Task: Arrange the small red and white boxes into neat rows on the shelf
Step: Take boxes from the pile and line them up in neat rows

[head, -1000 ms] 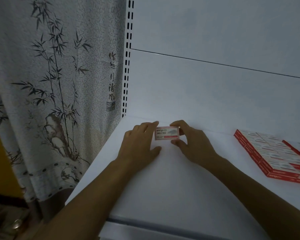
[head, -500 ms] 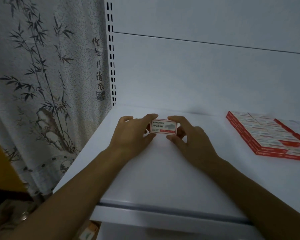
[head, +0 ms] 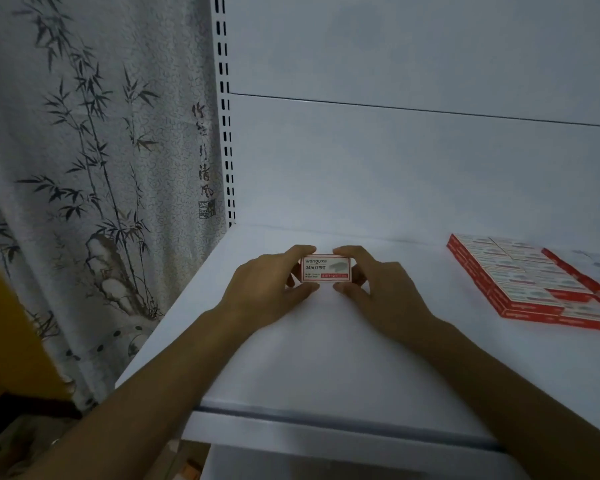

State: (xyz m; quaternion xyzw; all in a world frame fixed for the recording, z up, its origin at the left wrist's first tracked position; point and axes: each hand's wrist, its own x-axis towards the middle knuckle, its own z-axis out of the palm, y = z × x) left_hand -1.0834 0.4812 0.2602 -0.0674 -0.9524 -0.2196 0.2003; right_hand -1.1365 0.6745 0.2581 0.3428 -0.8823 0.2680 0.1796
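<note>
Pinched between left grip (head: 264, 292) and right grip (head: 378, 292): one red and white staple box (head: 326, 270), forefinger behind and thumb in front at each short end. Long axis left to right; equally near both. Cannot tell whether resting on shelf (head: 326, 358) or lifted. Laid block of boxes (head: 527, 282) well right of right grip, cut off at frame edge.

Small red-and-white cardboard box (head: 326, 270) now sits farther forward from the white metal back panel (head: 395, 185), with the left hand (head: 264, 292) thumb drawn in under its lower corner.
</note>
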